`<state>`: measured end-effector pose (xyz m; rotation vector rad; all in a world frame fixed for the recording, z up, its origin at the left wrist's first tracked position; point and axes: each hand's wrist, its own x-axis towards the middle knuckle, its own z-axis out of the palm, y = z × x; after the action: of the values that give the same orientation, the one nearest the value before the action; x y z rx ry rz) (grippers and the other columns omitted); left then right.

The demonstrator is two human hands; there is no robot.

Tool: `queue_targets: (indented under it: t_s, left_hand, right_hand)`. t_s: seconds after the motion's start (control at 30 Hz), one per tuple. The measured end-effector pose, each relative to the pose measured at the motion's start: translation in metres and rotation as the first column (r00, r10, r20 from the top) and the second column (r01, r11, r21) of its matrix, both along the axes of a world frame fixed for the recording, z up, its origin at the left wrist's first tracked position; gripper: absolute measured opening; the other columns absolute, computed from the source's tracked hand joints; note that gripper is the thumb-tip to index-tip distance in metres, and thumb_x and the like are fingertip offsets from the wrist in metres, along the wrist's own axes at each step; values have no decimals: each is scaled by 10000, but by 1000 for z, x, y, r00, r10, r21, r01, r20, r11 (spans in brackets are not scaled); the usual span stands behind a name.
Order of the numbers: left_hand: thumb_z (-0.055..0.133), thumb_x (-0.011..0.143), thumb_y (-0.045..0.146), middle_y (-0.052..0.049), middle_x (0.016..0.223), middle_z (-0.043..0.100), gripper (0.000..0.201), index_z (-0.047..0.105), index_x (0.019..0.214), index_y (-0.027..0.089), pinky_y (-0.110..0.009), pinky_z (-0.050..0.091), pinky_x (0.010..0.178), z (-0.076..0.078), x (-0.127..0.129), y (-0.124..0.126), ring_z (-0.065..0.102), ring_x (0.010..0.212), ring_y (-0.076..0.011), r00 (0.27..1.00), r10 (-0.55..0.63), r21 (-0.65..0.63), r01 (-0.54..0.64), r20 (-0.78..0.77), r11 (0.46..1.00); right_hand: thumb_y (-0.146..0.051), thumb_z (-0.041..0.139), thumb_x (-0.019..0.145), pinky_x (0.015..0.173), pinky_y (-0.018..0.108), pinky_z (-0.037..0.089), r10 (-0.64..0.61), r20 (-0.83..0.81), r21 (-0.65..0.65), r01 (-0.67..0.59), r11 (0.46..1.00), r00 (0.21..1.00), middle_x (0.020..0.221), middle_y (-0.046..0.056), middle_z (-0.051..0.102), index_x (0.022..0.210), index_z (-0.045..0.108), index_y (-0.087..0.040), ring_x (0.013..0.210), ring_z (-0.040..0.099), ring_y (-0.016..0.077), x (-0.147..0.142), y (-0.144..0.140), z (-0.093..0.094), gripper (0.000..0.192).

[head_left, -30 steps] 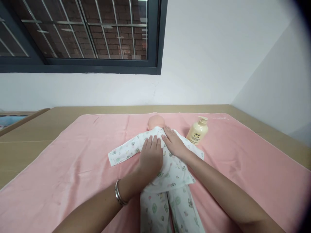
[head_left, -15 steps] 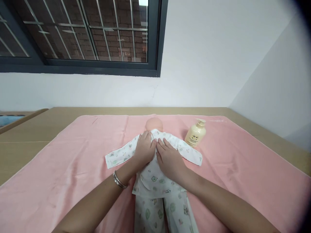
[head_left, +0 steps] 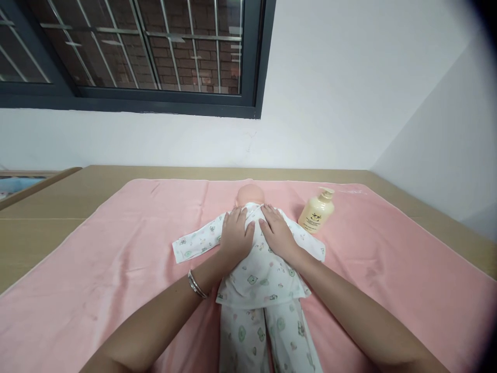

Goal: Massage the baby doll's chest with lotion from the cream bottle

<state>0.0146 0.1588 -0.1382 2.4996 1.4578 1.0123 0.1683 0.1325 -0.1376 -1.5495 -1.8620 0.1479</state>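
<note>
A baby doll point(head_left: 250, 194) lies on a pink sheet, dressed in a white long-sleeved top point(head_left: 264, 280) and matching trousers point(head_left: 244, 336) with small green and brown prints. Only the rounded head shows above the collar; the face is not visible. My left hand point(head_left: 236, 235) rests flat on the upper left of the top, fingers stretched toward the head, a silver bangle on that wrist. On the upper right of the top lies my right hand point(head_left: 278, 230), also flat. A strip of fabric shows between the two hands. Neither hand grips anything.
A cream pump bottle point(head_left: 317, 210) stands tilted in view beside the doll's right-hand sleeve. The pink sheet point(head_left: 128, 248) covers most of a wooden surface point(head_left: 50, 228). Behind it are a white wall point(head_left: 318, 93) and a dark-framed window point(head_left: 163, 101) with bars.
My hands have moved apart: the right hand has slid up and to the right across the top, and the left hand stays on its side. The whole view has shifted slightly.
</note>
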Motion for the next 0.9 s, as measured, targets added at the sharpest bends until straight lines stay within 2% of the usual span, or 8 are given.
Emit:
queue_targets:
  t_s: [0.13, 0.27, 0.4, 0.53, 0.6, 0.67, 0.77, 0.9]
  left_hand:
    - [349, 912, 296, -140, 1357, 510, 438, 463, 1301, 128, -513, 272, 1108, -1, 0, 0, 407, 1306, -280, 1000, 8, 39, -7, -7, 999]
    - [330, 914, 262, -169, 1366, 497, 440, 469, 1297, 97, -515, 290, 1096, 2, 2, -10, 398, 1315, -294, 996, 20, 82, -14, -84, 997]
    - [341, 903, 223, -184, 1413, 441, 451, 460, 1312, 74, -520, 290, 1099, 6, 3, -31, 328, 1361, -316, 983, -26, 122, 48, -181, 991]
    - [359, 889, 195, -134, 1426, 444, 451, 470, 1320, 121, -523, 259, 1120, 8, 3, -43, 296, 1382, -301, 963, -127, 150, 165, -238, 975]
    - [356, 897, 214, -120, 1436, 436, 445, 475, 1318, 131, -515, 252, 1127, 9, 1, -40, 292, 1386, -289, 965, -135, 134, 168, -224, 977]
    - [345, 911, 250, -117, 1462, 400, 454, 454, 1336, 131, -512, 250, 1129, 9, -1, -32, 286, 1390, -276, 977, -104, 84, 121, -187, 989]
    - [304, 934, 289, -127, 1484, 359, 488, 390, 1379, 108, -532, 210, 1137, 11, -4, -15, 266, 1399, -264, 985, -56, -5, 56, -164, 998]
    - [275, 950, 342, -157, 1485, 341, 525, 359, 1393, 73, -575, 147, 1134, 14, -9, 7, 231, 1411, -277, 982, -1, -79, -14, -190, 997]
  right_hand:
    - [-397, 282, 976, 1145, 471, 215, 9, -2, 12, -9, 1000, 1000, 1459, 116, 389, 1415, 385, -143, 1381, 296, 229, 0, -2, 2, 517]
    - [-435, 304, 970, 1152, 461, 198, 33, -26, -33, -34, 999, 999, 1480, 120, 352, 1424, 368, -130, 1400, 251, 229, 5, 1, 2, 550]
    - [-465, 315, 963, 1153, 474, 184, 39, -70, -72, -44, 996, 997, 1496, 113, 319, 1425, 370, -147, 1414, 209, 229, 12, 7, 2, 563]
    - [-451, 328, 957, 1150, 479, 190, 10, -98, -115, -21, 993, 995, 1482, 107, 349, 1407, 404, -159, 1408, 226, 233, 13, 10, 6, 541]
    - [-420, 315, 961, 1150, 484, 190, -1, -87, -115, -9, 993, 996, 1476, 112, 359, 1406, 403, -152, 1406, 234, 237, 9, 7, 7, 527]
    - [-391, 289, 967, 1148, 494, 188, -16, -61, -105, 10, 994, 998, 1487, 127, 334, 1418, 379, -133, 1410, 218, 245, 0, -1, 6, 527]
    - [-366, 280, 964, 1153, 487, 188, -43, 4, -116, 43, 992, 999, 1525, 145, 235, 1442, 323, -90, 1426, 149, 259, -17, -21, 5, 553]
    - [-380, 303, 955, 1171, 476, 137, -6, 94, -167, 22, 986, 996, 1546, 156, 138, 1454, 264, -29, 1436, 35, 270, -36, -43, 8, 611]
